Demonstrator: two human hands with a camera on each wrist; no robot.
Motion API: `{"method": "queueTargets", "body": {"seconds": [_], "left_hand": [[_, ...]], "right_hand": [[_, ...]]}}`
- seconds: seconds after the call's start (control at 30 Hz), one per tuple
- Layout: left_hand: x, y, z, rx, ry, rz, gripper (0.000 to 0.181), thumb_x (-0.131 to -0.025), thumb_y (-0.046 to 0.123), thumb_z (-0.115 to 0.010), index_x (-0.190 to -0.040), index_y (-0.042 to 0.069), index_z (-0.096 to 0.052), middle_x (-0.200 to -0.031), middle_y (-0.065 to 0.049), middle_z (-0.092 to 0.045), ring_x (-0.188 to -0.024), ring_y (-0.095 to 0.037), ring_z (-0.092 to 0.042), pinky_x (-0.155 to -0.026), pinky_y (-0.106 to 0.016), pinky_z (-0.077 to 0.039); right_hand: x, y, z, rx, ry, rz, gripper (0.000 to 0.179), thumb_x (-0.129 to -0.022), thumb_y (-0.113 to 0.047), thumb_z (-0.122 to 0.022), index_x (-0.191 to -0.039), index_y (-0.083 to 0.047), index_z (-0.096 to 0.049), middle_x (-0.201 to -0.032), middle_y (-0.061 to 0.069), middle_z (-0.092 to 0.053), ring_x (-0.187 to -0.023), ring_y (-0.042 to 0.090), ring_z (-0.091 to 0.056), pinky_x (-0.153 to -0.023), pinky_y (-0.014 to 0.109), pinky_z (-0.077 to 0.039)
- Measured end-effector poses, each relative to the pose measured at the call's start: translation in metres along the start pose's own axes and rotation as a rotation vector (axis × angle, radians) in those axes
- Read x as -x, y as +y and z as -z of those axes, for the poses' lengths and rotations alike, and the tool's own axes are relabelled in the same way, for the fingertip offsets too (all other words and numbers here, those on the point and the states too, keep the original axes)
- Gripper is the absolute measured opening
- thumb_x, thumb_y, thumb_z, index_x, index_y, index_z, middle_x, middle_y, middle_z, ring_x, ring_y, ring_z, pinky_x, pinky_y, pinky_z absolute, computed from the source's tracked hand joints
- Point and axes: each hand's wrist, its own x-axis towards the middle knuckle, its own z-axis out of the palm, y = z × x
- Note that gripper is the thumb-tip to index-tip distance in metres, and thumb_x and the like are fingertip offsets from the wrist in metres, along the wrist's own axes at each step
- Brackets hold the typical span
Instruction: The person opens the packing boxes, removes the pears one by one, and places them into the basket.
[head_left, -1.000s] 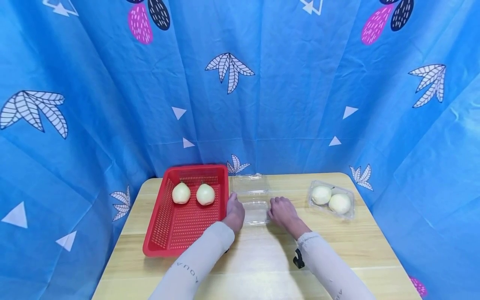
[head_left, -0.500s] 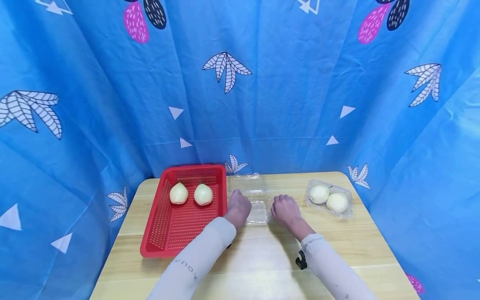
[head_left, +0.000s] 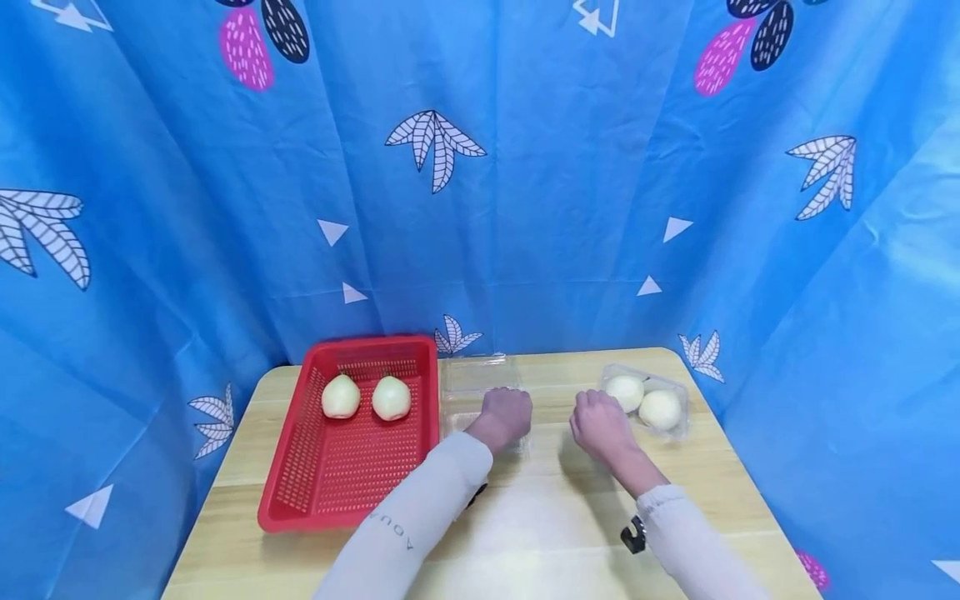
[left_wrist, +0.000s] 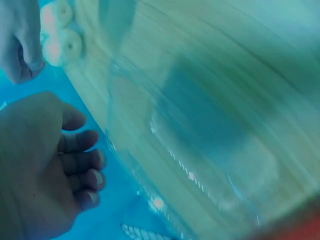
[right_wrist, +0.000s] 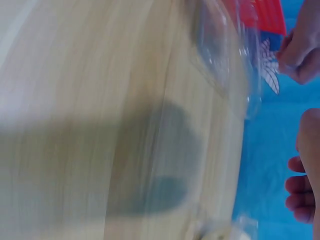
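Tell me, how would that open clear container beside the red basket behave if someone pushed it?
The clear container is probably very light, since its see-through plastic looks thin and it appears empty. It would likely slide rather than roll, as it lies flat on the table. Looking so thin, it might also flex if squeezed.

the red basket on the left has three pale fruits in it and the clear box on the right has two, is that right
Not quite: the head view shows two pale fruits in the red basket, not three. The clear box does hold two.
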Motion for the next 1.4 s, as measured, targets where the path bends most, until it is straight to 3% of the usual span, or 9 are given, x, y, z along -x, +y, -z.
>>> {"method": "queueTargets", "body": {"seconds": [0.13,0.27,0.37,0.53,0.77,1.03,1.13,1.23,1.4], "left_hand": [[-0.005,0.017,-0.002,0.143,-0.002,-0.016,0.031,-0.105,0.024,-0.045,-0.122,0.010,-0.067,-0.099,-0.006,-0.073,-0.090,-0.021,-0.071,-0.065,-0.035,-0.061],[-0.013,0.033,-0.003,0.227,0.032,-0.045,0.040,-0.108,0.025,-0.039,-0.135,0.007,-0.061,-0.115,-0.008,-0.074,-0.105,-0.024,-0.071,-0.081,-0.036,-0.063],[-0.021,0.045,-0.005,0.275,0.062,-0.082,0.040,-0.109,0.025,-0.036,-0.132,0.006,-0.061,-0.116,-0.009,-0.073,-0.108,-0.024,-0.070,-0.087,-0.035,-0.062],[-0.029,0.069,-0.009,0.292,0.086,-0.112,0.035,-0.109,0.028,-0.036,-0.120,0.009,-0.064,-0.109,-0.005,-0.071,-0.101,-0.020,-0.068,-0.085,-0.031,-0.061],[-0.034,0.099,-0.016,0.277,0.082,-0.119,0.032,-0.107,0.030,-0.043,-0.125,0.012,-0.063,-0.112,-0.001,-0.071,-0.102,-0.016,-0.066,-0.085,-0.028,-0.059],[-0.042,0.112,-0.032,0.282,0.119,-0.126,0.028,-0.108,0.025,-0.042,-0.125,0.015,-0.061,-0.117,0.002,-0.071,-0.105,-0.014,-0.066,-0.089,-0.026,-0.057],[-0.045,0.113,-0.033,0.286,0.112,-0.140,0.035,-0.109,0.023,-0.038,-0.139,0.017,-0.055,-0.138,0.006,-0.066,-0.120,-0.013,-0.064,-0.101,-0.026,-0.055],[-0.048,0.112,-0.031,0.296,0.098,-0.152,0.045,-0.110,0.022,-0.035,-0.154,0.017,-0.043,-0.157,0.008,-0.052,-0.135,-0.014,-0.057,-0.112,-0.025,-0.049],[-0.051,0.109,-0.031,0.266,0.101,-0.145,0.049,-0.111,0.024,-0.035,-0.160,0.018,-0.035,-0.166,0.006,-0.041,-0.147,-0.019,-0.048,-0.121,-0.029,-0.043]], "right_hand": [[0.022,0.020,0.007,-0.023,0.007,-0.055,0.015,-0.089,-0.013,-0.063,-0.084,-0.001,-0.056,-0.073,0.012,-0.055,-0.068,0.031,-0.056,-0.064,0.044,-0.052],[0.040,0.042,0.013,-0.047,0.016,-0.129,0.016,-0.088,-0.010,-0.064,-0.082,0.001,-0.055,-0.070,0.013,-0.053,-0.063,0.031,-0.052,-0.058,0.044,-0.049],[0.055,0.059,0.020,-0.077,0.028,-0.209,0.017,-0.088,-0.007,-0.064,-0.079,0.001,-0.053,-0.069,0.014,-0.052,-0.062,0.031,-0.051,-0.057,0.047,-0.048],[0.084,0.085,0.025,-0.115,0.037,-0.336,0.014,-0.091,-0.007,-0.058,-0.084,0.005,-0.055,-0.074,0.019,-0.056,-0.069,0.036,-0.055,-0.066,0.054,-0.050],[0.116,0.107,0.022,-0.153,0.107,-0.489,0.030,-0.093,-0.003,-0.055,-0.108,0.022,-0.059,-0.100,0.042,-0.063,-0.092,0.058,-0.060,-0.086,0.066,-0.049],[0.126,0.118,0.017,-0.173,0.113,-0.572,0.030,-0.096,0.000,-0.048,-0.103,0.026,-0.059,-0.105,0.046,-0.062,-0.096,0.063,-0.059,-0.086,0.069,-0.049],[0.126,0.122,0.013,-0.216,0.090,-0.616,0.031,-0.096,0.000,-0.044,-0.103,0.025,-0.060,-0.110,0.045,-0.062,-0.098,0.064,-0.059,-0.084,0.071,-0.049],[0.123,0.127,0.010,-0.253,0.047,-0.632,0.033,-0.098,-0.001,-0.043,-0.107,0.025,-0.062,-0.117,0.044,-0.062,-0.104,0.064,-0.058,-0.087,0.072,-0.049],[0.116,0.135,0.004,-0.289,-0.041,-0.572,0.036,-0.104,-0.004,-0.043,-0.123,0.024,-0.057,-0.118,0.046,-0.060,-0.108,0.065,-0.058,-0.089,0.073,-0.049]]}}
